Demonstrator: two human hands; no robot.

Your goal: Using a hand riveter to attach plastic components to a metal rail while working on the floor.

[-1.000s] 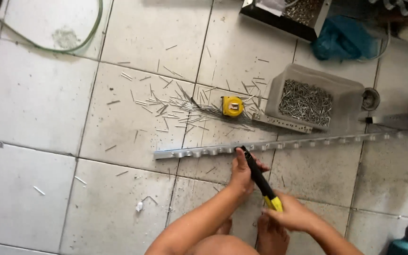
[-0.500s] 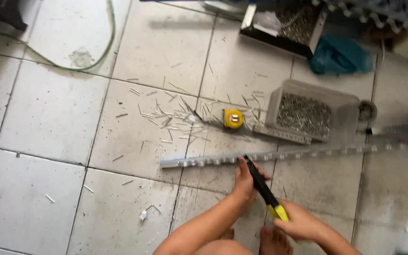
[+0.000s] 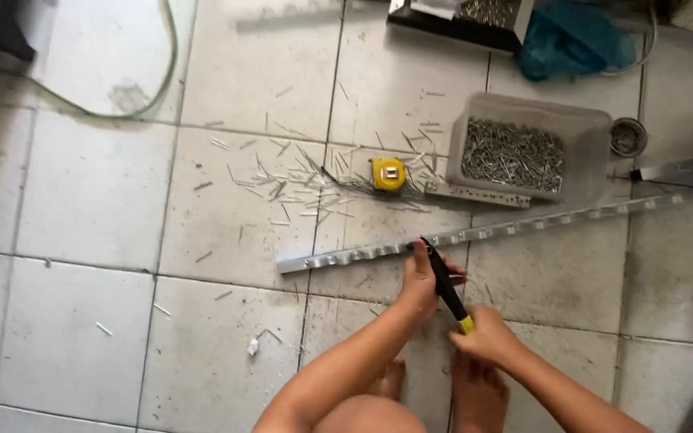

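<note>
Pale floor tiles (image 3: 82, 192), grubby and scuffed, fill the whole scene, with dark grout lines running between them. Across the middle lies a long metal strip (image 3: 523, 227), notched along its length, slanting slightly upward toward the right edge. The person crouches over it, bare feet (image 3: 475, 393) just below the hands.

Their left hand (image 3: 420, 281) presses down at the strip's near edge, fingers curled against the shaft of a black tool with a yellow handle (image 3: 447, 290). Their right hand (image 3: 487, 337) is clenched around the yellow end of that tool, whose black tip meets the strip (exactly how it bites the metal is too small to tell).

Just above the strip, a yellow tape measure (image 3: 388, 173) sits among a scatter of thin metal slivers (image 3: 298, 180). To its right stands a translucent plastic tub (image 3: 531, 148) holding a heap of small metal pieces, with a shorter metal strip (image 3: 475, 195) lying at its base. A small round roll (image 3: 627, 136) sits just beside the tub. Farther up are a dark tray (image 3: 459, 24) and a crumpled blue bag (image 3: 575, 40). A green hose (image 3: 172, 64) curves over the tiles at upper left.
</note>
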